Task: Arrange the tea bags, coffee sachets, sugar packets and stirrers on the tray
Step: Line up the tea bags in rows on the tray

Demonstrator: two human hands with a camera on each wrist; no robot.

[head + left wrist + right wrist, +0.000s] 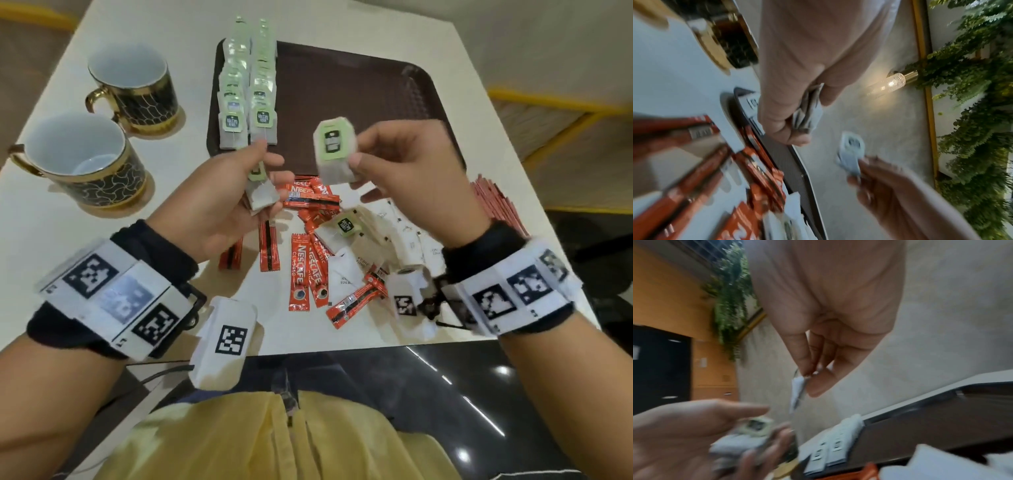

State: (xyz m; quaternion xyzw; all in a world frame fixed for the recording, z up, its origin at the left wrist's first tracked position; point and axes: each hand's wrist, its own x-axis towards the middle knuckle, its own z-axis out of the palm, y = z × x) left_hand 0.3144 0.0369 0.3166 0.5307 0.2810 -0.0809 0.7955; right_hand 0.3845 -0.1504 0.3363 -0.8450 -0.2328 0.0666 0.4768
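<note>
Above the tray (359, 85), right hand (411, 171) pinches upright tea bag (334, 152).

The red coffee sachets (300, 274) on the white table (61, 222) say "NESCAFE CLASSIC" in white letters. A white sugar packet (346, 274) beside them shows part of the word "SUGAR". The words on the green tea bag tags (263, 117) are too small to read

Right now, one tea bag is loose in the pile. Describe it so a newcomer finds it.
Start at the brown tray, then drop to the heap of red coffee sachets and white sugar packets on the table in front of it. The loose tea bag lies in the heap, the only piece there with a green tag.
</note>
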